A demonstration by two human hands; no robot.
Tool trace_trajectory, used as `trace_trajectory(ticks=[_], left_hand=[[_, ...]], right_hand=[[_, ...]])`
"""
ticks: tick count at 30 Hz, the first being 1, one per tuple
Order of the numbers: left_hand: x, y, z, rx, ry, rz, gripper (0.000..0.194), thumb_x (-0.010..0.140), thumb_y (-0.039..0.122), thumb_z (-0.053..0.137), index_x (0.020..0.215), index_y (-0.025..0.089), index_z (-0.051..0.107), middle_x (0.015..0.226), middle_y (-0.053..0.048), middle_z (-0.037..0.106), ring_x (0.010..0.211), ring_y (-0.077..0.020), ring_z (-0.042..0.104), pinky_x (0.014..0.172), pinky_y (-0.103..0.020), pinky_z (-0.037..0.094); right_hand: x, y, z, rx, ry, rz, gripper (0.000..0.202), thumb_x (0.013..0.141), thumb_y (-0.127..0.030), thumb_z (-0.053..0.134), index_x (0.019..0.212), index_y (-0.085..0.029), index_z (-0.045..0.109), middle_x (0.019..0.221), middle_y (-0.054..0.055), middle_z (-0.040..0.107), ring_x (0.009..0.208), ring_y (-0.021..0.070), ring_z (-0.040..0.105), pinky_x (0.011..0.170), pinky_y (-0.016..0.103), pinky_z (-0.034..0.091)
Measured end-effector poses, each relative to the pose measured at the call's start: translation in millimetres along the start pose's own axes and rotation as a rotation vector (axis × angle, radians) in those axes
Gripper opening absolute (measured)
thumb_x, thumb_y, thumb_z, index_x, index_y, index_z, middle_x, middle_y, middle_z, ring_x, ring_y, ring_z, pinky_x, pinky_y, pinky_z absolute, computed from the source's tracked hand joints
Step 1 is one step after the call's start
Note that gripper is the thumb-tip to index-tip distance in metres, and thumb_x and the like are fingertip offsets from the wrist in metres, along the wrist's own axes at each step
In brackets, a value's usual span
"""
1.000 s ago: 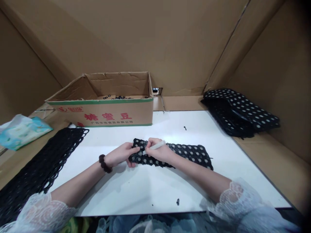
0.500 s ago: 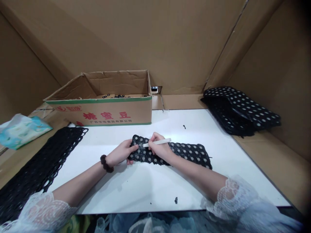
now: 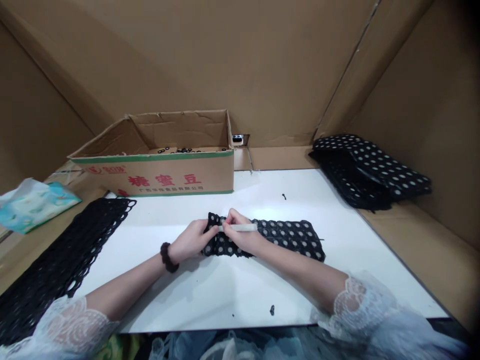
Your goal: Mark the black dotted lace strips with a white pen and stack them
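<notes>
A black strip with pale round dots lies across the middle of the white table. My left hand grips its left end, thumb on top and the other fingers mostly hidden. My right hand is closed round a white pen-like tool, whose tip points left at the strip beside my left thumb. The exact contact at the tip is too small to make out. Part of the strip is covered by my right hand and forearm.
An open cardboard box with small black rings stands at the back left. Black mesh and a tissue pack lie left. Dotted black pieces are piled at the right. Black scraps dot the white table.
My left hand has shifted slightly right, and the strip's left end is now raised or folded beside it. My right hand and the tool have moved slightly left, with the tool lying more level.
</notes>
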State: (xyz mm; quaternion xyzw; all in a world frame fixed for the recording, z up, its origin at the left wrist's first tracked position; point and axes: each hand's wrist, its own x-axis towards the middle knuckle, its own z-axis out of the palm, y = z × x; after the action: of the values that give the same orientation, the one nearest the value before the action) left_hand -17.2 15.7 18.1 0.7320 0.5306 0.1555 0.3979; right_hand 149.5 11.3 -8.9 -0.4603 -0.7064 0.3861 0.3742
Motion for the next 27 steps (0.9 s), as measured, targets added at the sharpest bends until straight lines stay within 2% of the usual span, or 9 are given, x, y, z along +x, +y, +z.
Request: trace_trajectory(ticks=[2,3,7,10,14,18,20,24,27], left_hand=[[-1.4,2.0,4.3,0.084,0.066,0.131,0.036,0.08,0.043,0.038,0.057,0.015,0.04,0.052,0.003,0.045,0.048,-0.0088,0.039,0.044,-0.019,0.029],[-1.7,2.4,5.2,0.101,0.057,0.167,0.036,0.08,0.042,0.038,0.056,0.015,0.039,0.051,0.003,0.043,0.049,-0.0085,0.037,0.045,-0.019,0.028],[-0.1,-1.3,-2.1,0.016,-0.073,0.212,0.034,0.081,0.042,0.037,0.062,0.015,0.046,0.055,0.003,0.046,0.052,-0.0094,0.039,0.049,-0.02,0.031],[2.0,-8.0,-16.1,-0.013,-0.14,0.174,0.034,0.079,0.044,0.041,0.064,0.015,0.05,0.058,0.002,0.051,0.053,-0.0106,0.042,0.049,-0.02,0.033],[2.0,-14.5,-31.9,0.044,-0.222,0.037,0.042,0.076,0.049,0.044,0.05,0.016,0.044,0.04,0.002,0.044,0.038,-0.0092,0.037,0.04,-0.021,0.028],[2.9,-12.1,-32.9,-0.059,-0.259,0.035,0.032,0.074,0.048,0.048,0.076,0.017,0.052,0.049,0.003,0.048,0.038,-0.0095,0.039,0.037,-0.02,0.028],[4.9,-9.6,-28.3,-0.049,-0.228,0.02,0.032,0.076,0.048,0.044,0.081,0.017,0.051,0.053,0.003,0.049,0.039,-0.0101,0.041,0.038,-0.021,0.029],[7.4,-7.0,-16.3,0.183,0.039,0.116,0.029,0.08,0.041,0.039,0.064,0.018,0.046,0.057,0.001,0.051,0.052,-0.0135,0.046,0.05,-0.023,0.032],[7.0,-7.1,-12.1,0.249,0.122,0.161,0.025,0.08,0.035,0.037,0.064,0.018,0.045,0.057,0.001,0.051,0.055,-0.0143,0.046,0.054,-0.024,0.031]], right_hand=[[-0.1,-1.9,2.9,-0.089,-0.02,-0.015,0.008,0.078,-0.027,0.038,0.073,-0.021,0.036,0.058,-0.005,0.044,0.052,0.0092,0.041,0.051,0.021,0.029],[0.0,-2.8,4.5,-0.133,-0.026,-0.023,0.007,0.079,-0.027,0.037,0.075,-0.022,0.036,0.058,-0.005,0.043,0.051,0.0094,0.041,0.05,0.021,0.028],[1.4,-6.2,7.5,-0.213,-0.014,-0.031,0.004,0.079,-0.026,0.036,0.078,-0.022,0.037,0.059,-0.005,0.044,0.051,0.0098,0.042,0.051,0.022,0.027],[3.4,-5.3,4.4,-0.096,0.014,-0.003,0.008,0.078,-0.028,0.039,0.074,-0.021,0.038,0.058,-0.005,0.046,0.051,0.0097,0.044,0.05,0.021,0.03],[7.4,1.2,-1.8,0.231,0.113,0.123,0.013,0.078,-0.032,0.04,0.072,-0.021,0.036,0.056,-0.005,0.05,0.042,0.0083,0.045,0.044,0.021,0.035],[10.5,6.2,-1.5,0.297,0.139,0.151,0.015,0.076,-0.034,0.042,0.071,-0.021,0.038,0.057,-0.005,0.052,0.041,0.0078,0.048,0.043,0.02,0.037],[11.1,6.9,0.5,0.247,0.121,0.143,0.014,0.075,-0.033,0.044,0.07,-0.02,0.04,0.056,-0.005,0.052,0.041,0.0078,0.047,0.043,0.02,0.036],[10.9,5.7,1.6,0.159,0.12,0.125,0.012,0.074,-0.03,0.044,0.068,-0.02,0.04,0.056,-0.005,0.052,0.044,0.0078,0.045,0.045,0.02,0.036],[10.1,4.1,-0.2,0.123,0.127,0.094,0.012,0.074,-0.029,0.044,0.067,-0.02,0.04,0.058,-0.004,0.051,0.048,0.0085,0.045,0.048,0.021,0.036]])
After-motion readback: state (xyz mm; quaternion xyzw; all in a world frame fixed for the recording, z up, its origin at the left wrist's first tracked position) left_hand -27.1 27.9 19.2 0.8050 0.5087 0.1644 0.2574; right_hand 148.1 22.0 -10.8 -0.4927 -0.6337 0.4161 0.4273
